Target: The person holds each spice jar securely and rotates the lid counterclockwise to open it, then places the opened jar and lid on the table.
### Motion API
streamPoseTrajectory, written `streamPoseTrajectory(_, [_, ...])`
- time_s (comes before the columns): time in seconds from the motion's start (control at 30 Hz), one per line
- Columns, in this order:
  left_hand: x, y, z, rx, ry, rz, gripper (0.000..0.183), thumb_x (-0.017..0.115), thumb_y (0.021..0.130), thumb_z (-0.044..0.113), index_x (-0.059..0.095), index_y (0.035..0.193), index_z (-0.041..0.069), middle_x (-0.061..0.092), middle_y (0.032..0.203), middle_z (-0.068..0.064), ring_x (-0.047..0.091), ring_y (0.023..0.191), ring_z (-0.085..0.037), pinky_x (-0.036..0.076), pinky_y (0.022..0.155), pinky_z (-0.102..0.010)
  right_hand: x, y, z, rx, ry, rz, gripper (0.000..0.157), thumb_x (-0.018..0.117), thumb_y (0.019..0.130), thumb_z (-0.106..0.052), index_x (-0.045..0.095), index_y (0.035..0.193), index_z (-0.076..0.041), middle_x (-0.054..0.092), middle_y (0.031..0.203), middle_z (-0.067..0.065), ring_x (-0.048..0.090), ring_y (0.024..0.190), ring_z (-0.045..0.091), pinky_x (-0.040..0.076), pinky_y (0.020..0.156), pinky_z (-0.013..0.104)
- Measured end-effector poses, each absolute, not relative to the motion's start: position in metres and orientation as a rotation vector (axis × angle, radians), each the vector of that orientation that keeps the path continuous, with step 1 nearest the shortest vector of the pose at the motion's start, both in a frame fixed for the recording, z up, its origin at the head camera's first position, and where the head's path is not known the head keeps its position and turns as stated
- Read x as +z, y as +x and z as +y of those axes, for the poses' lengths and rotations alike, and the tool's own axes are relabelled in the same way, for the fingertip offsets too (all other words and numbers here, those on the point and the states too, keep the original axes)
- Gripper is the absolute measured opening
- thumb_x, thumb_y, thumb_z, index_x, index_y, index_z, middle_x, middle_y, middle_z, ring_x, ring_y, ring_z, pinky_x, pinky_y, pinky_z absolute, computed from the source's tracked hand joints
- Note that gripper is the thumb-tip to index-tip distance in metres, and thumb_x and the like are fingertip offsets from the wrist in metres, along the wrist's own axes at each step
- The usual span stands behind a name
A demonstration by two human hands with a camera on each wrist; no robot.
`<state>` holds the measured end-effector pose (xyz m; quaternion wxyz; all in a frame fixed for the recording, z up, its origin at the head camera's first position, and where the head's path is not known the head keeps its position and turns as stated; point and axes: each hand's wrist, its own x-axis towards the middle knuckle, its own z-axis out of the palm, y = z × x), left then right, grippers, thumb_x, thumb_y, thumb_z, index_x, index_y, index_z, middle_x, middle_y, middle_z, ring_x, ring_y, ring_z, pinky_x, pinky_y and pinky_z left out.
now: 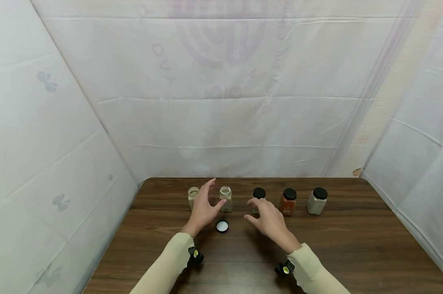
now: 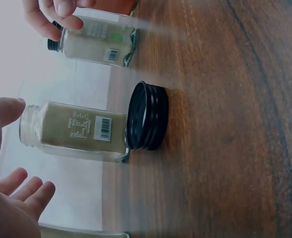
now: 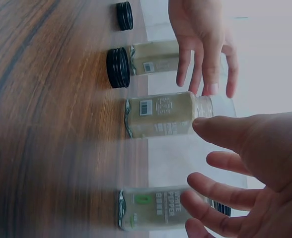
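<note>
My left hand [image 1: 203, 209] hovers with fingers spread beside an uncapped spice jar [image 1: 226, 205] of pale powder, its thumb near the open mouth. Past that hand, partly hidden, stands another uncapped jar [image 1: 192, 201]. A black lid [image 1: 222, 226] lies inside-up on the table in front of the jars; the right wrist view shows a second black lid [image 3: 125, 16]. My right hand [image 1: 270, 220], fingers loosely bent and holding nothing, is in front of a black-capped jar [image 3: 158, 208] labelled as pepper. Both hands are empty.
To the right stand a black-capped jar of orange-red powder [image 1: 287, 206] and a black-capped jar of whitish powder [image 1: 315, 205]. All are on a dark wooden table [image 1: 353, 245], with a pale cloth wall [image 1: 243, 122] behind and at the sides.
</note>
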<state>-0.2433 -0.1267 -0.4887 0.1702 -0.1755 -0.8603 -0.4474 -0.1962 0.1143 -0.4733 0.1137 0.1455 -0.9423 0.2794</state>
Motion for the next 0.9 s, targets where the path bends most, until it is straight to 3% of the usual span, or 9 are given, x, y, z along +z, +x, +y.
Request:
streamPoseTrajectory(0.27, [-0.483, -0.240, -0.127, -1.230, -0.546, -2.404, 0.077, 0.083, 0.089, 0.021, 0.043, 0.155, 0.013, 0.053, 0.145, -0.014, 0.055, 0.127, -0.041, 0.051, 0.096, -0.056, -0.472, -0.197, 0.122, 0.811, 0.358, -2.736, 0.037, 0.084, 0.087, -0.032, 0.071, 0.119, -0.019, 0.071, 0.106, 0.005, 0.065, 0.078, 0.018, 0.047, 0.051, 0.030])
streamPoseTrajectory(0.47, [-0.483, -0.240, -0.125, -1.152, -0.606, -2.357, 0.075, 0.083, 0.088, 0.019, 0.046, 0.153, 0.012, 0.054, 0.145, -0.013, 0.058, 0.122, -0.034, 0.055, 0.089, -0.055, -0.472, -0.196, 0.128, 0.849, 0.325, -2.705, 0.031, 0.082, 0.089, -0.029, 0.072, 0.117, -0.019, 0.071, 0.103, 0.003, 0.065, 0.079, 0.018, 0.048, 0.053, 0.031])
streamPoseTrajectory(0.73, [-0.477, -0.239, -0.119, -1.162, -0.676, -2.243, 0.067, 0.085, 0.085, 0.008, 0.055, 0.145, 0.011, 0.060, 0.137, -0.011, 0.065, 0.109, -0.029, 0.059, 0.084, -0.041, -0.468, -0.198, 0.136, 0.879, 0.267, -2.637, 0.028, 0.082, 0.089, -0.023, 0.074, 0.115, -0.016, 0.070, 0.099, 0.002, 0.067, 0.081, 0.020, 0.051, 0.056, 0.034])
streamPoseTrajectory(0.9, [-0.472, -0.237, -0.112, -1.204, -0.721, -2.186, 0.063, 0.084, 0.085, 0.005, 0.057, 0.142, 0.007, 0.064, 0.130, -0.012, 0.066, 0.109, -0.036, 0.060, 0.082, -0.044, -0.466, -0.201, 0.140, 0.889, 0.237, -2.594, 0.029, 0.081, 0.090, -0.020, 0.073, 0.116, -0.012, 0.070, 0.097, 0.001, 0.066, 0.077, 0.017, 0.051, 0.056, 0.033])
